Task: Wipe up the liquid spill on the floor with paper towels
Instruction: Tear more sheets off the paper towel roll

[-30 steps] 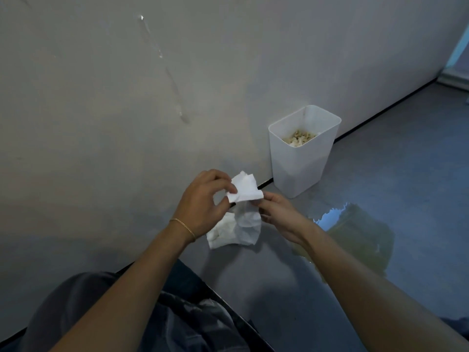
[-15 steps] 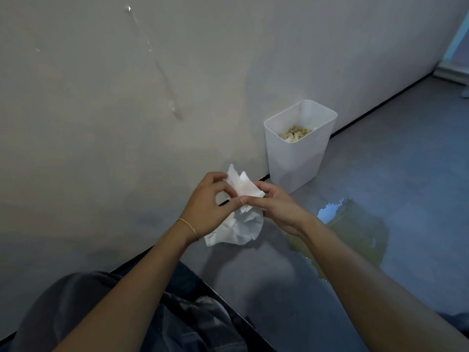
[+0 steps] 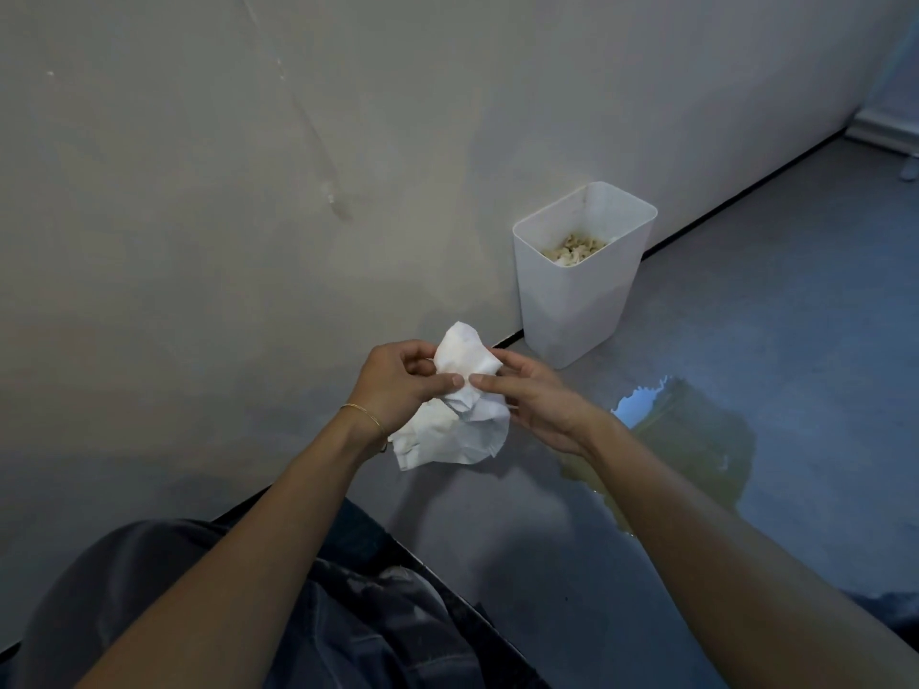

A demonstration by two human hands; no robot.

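Head view: both your hands grip one crumpled paper towel (image 3: 447,435) above the floor (image 3: 805,300)

Your left hand (image 3: 398,385) pinches the white towel between thumb and curled fingers, with a thin gold bracelet (image 3: 365,415) on that wrist. Your right hand (image 3: 537,400) meets it from the other side, and its thumb tip presses the paper right next to your left thumb. The towel is bunched. One rounded fold stands up between your fingertips and the looser, creased part hangs below your hands, clear of the floor.

The liquid spill (image 3: 686,440) lies on the glossy grey floor just to the right of your right forearm. It is a broad pool with a yellowish edge on the side near you and a bright reflection at its far left corner. The towel is held near the spill but does not touch it.

A white rectangular waste bin (image 3: 577,310) stands against the wall (image 3: 199,191), beyond your hands and behind the spill. Wadded, discoloured paper (image 3: 572,248) shows inside it, below the rim. A pale streak runs down the wall on the left. Your knee in dark trousers (image 3: 348,614) fills the lower left of the view.
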